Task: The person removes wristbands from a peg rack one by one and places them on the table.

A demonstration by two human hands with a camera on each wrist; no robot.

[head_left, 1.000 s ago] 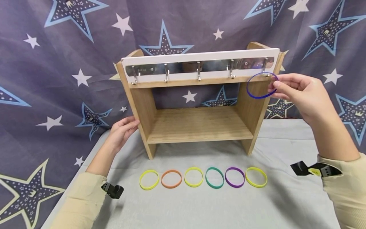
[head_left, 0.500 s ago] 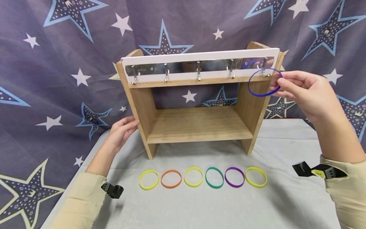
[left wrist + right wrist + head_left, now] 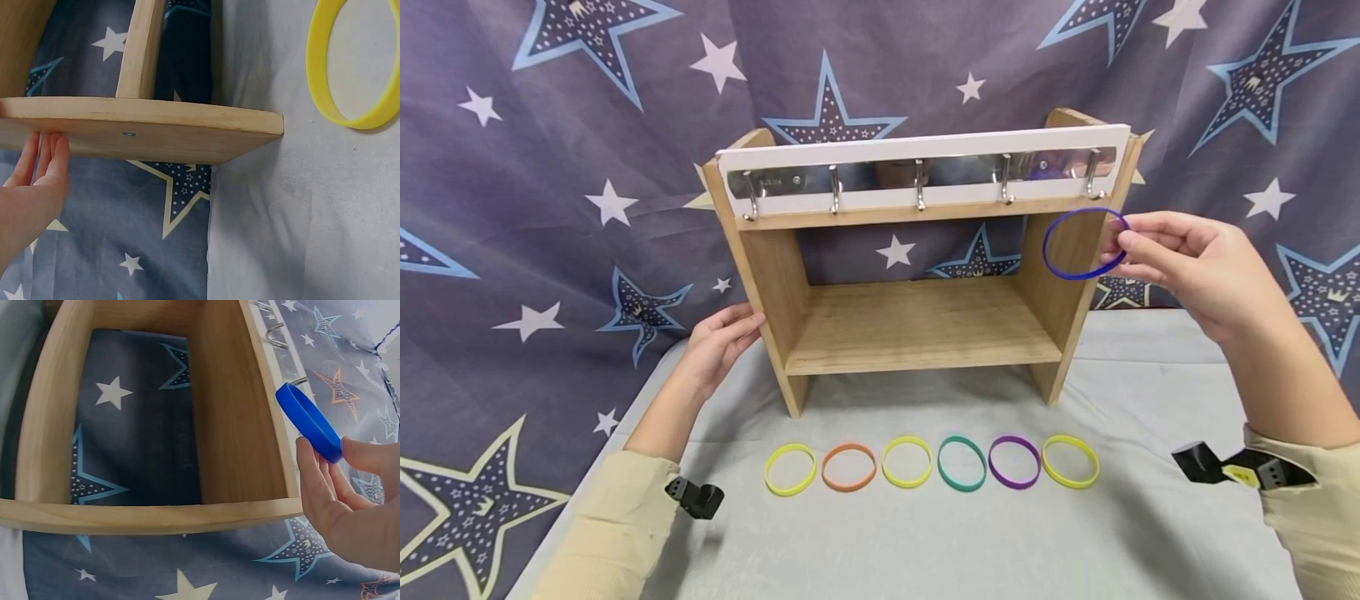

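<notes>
My right hand [image 3: 1198, 271] pinches a blue silicone wristband [image 3: 1072, 276] between thumb and fingers. The band hangs in front of the wooden shelf's [image 3: 925, 325] right side panel, just below the rightmost metal hook [image 3: 1092, 177], apart from it. In the right wrist view the same wristband [image 3: 310, 422] tilts near the hook strip. My left hand [image 3: 718, 346] rests its fingers against the outside of the shelf's left panel. The left wrist view shows these fingers [image 3: 59, 159] straight, touching the wood; the thumb is not plainly seen.
A row of wristbands lies on the grey cloth before the shelf: yellow [image 3: 791, 470], orange [image 3: 825, 477], another yellow [image 3: 886, 472], teal [image 3: 942, 471], purple [image 3: 992, 469] and a last yellow [image 3: 1047, 468]. A hook rail [image 3: 880, 173] spans the top; a star-patterned curtain [image 3: 670, 208] hangs behind.
My right hand rises slightly with the blue wristband to the rightmost hook, then drops to just below it. The left hand keeps its place.
</notes>
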